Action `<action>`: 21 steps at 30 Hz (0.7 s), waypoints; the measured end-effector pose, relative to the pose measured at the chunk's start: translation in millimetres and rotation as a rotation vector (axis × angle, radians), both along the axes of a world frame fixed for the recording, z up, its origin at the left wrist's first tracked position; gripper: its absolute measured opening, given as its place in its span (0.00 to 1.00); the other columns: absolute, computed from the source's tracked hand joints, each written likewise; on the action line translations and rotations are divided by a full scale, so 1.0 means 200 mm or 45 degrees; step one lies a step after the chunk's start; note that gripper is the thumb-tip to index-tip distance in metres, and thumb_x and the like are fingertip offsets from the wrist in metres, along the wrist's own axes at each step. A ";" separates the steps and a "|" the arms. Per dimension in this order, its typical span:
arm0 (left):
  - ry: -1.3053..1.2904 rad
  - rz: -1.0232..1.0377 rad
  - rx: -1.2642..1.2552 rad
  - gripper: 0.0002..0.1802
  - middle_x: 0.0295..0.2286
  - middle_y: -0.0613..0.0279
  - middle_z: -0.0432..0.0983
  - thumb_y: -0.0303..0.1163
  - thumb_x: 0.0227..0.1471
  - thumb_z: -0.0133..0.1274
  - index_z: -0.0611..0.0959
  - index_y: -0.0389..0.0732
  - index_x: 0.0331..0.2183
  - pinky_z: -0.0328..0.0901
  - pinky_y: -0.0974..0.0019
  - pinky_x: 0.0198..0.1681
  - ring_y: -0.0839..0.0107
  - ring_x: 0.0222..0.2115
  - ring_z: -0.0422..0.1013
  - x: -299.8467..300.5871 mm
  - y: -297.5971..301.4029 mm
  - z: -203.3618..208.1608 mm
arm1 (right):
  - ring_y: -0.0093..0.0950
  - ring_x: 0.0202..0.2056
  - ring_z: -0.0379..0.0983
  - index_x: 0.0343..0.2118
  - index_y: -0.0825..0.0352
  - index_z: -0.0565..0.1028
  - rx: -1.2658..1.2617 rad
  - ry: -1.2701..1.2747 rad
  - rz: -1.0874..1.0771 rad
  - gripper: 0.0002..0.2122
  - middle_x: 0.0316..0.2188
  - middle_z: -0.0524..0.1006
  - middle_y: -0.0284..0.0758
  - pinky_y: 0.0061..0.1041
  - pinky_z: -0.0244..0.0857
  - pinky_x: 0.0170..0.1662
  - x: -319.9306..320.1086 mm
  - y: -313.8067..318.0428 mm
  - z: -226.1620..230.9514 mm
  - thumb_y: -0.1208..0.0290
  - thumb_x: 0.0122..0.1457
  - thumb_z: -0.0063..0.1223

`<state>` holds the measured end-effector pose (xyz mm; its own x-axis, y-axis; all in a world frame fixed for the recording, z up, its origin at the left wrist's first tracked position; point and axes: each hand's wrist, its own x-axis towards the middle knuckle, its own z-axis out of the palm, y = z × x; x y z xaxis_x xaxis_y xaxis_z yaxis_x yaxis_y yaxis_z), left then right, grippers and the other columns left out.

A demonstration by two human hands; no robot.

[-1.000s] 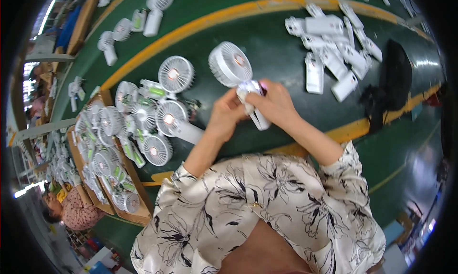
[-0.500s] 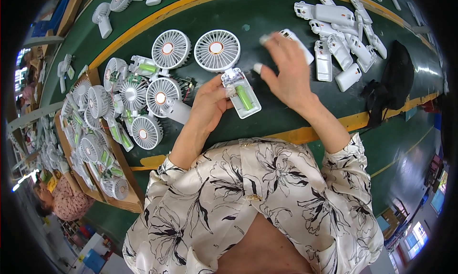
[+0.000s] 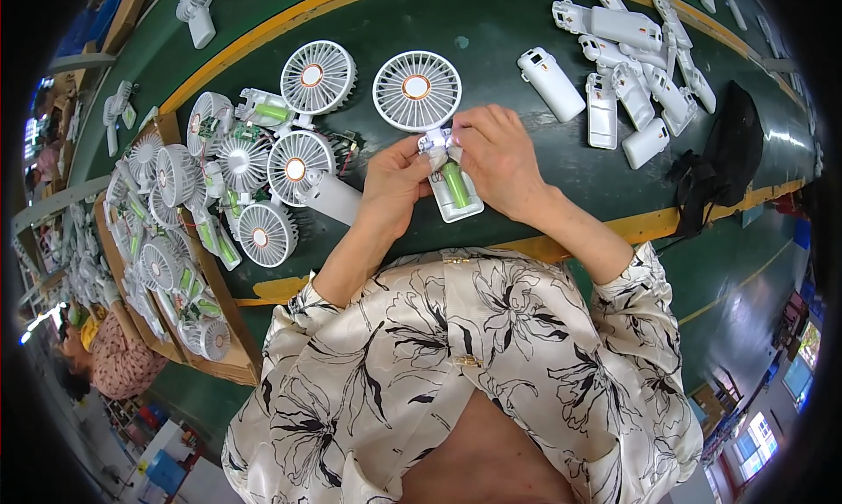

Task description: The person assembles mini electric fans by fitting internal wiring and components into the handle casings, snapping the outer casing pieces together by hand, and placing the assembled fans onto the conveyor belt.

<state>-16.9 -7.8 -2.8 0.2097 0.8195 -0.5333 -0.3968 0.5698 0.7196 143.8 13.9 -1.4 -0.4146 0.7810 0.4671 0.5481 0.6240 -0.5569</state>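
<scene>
A white handheld fan (image 3: pixel 417 90) lies in front of me, its round grille pointing away. Its handle is uncovered, and a green cylindrical battery (image 3: pixel 455 186) shows inside the white shell. My left hand (image 3: pixel 388 186) grips the handle's left side near the neck, fingers closed. At the right of the same neck, my right hand (image 3: pixel 498 160) is closed with thumb and fingertips pressed together on the fan. Those fingers hide the small parts at the joint. A lone white handle cover (image 3: pixel 553 85) rests on the table beyond my right hand.
Several white fans (image 3: pixel 298 166), some with exposed batteries and circuit boards, crowd the table at left. A cardboard box (image 3: pixel 241 337) full of fans adjoins them. White handle shells (image 3: pixel 633 87) are heaped at far right, near a black cloth item (image 3: pixel 732 144). Yellow strips (image 3: pixel 649 228) edge the green table.
My right hand has come left and down from near the lone cover to the fan's neck, its fingers now closed. The fan has shifted slightly right and turned more upright in the view.
</scene>
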 end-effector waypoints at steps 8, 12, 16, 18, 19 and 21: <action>0.118 -0.042 0.055 0.12 0.29 0.63 0.72 0.24 0.49 0.45 0.74 0.33 0.38 0.67 0.75 0.29 0.78 0.27 0.69 0.01 0.01 -0.03 | 0.32 0.32 0.62 0.24 0.66 0.69 -0.110 -0.033 -0.048 0.07 0.28 0.66 0.33 0.30 0.54 0.36 0.00 0.00 -0.01 0.79 0.38 0.51; 0.219 -0.010 0.027 0.13 0.30 0.64 0.72 0.22 0.46 0.45 0.75 0.32 0.37 0.65 0.76 0.29 0.79 0.27 0.69 0.04 0.01 -0.01 | 0.31 0.32 0.62 0.22 0.64 0.69 -0.151 -0.058 -0.050 0.06 0.27 0.66 0.32 0.30 0.52 0.34 0.02 0.01 -0.02 0.77 0.37 0.50; 0.195 -0.013 0.012 0.13 0.30 0.63 0.72 0.22 0.47 0.44 0.74 0.32 0.38 0.66 0.76 0.28 0.78 0.27 0.69 0.03 0.02 -0.03 | 0.30 0.33 0.63 0.26 0.65 0.71 -0.198 -0.035 -0.076 0.08 0.28 0.67 0.32 0.28 0.53 0.35 0.02 0.01 -0.04 0.78 0.38 0.52; 0.166 -0.043 0.005 0.13 0.30 0.62 0.72 0.22 0.48 0.43 0.74 0.32 0.38 0.67 0.73 0.29 0.77 0.27 0.69 0.03 0.03 -0.01 | 0.31 0.32 0.64 0.27 0.66 0.71 -0.236 -0.021 -0.055 0.08 0.27 0.68 0.32 0.29 0.56 0.35 0.04 0.01 -0.02 0.77 0.41 0.53; 0.168 -0.052 -0.003 0.13 0.31 0.61 0.72 0.23 0.48 0.43 0.73 0.32 0.38 0.68 0.72 0.30 0.76 0.27 0.70 0.03 0.04 0.00 | 0.31 0.32 0.64 0.27 0.66 0.71 -0.216 -0.036 -0.073 0.08 0.27 0.68 0.32 0.29 0.56 0.35 0.06 0.02 0.01 0.77 0.41 0.53; 0.108 -0.021 -0.003 0.12 0.30 0.60 0.73 0.23 0.49 0.43 0.74 0.33 0.37 0.69 0.71 0.29 0.75 0.27 0.71 0.03 0.05 -0.03 | 0.34 0.31 0.66 0.29 0.67 0.71 -0.319 0.056 -0.096 0.09 0.26 0.69 0.34 0.30 0.61 0.33 0.13 0.05 0.09 0.76 0.41 0.53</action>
<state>-10.7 2.5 -8.0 0.1770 0.8149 -0.5520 -0.3246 0.5778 0.7489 169.9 23.8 17.3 -0.3347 0.9024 0.2715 0.5598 0.4222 -0.7131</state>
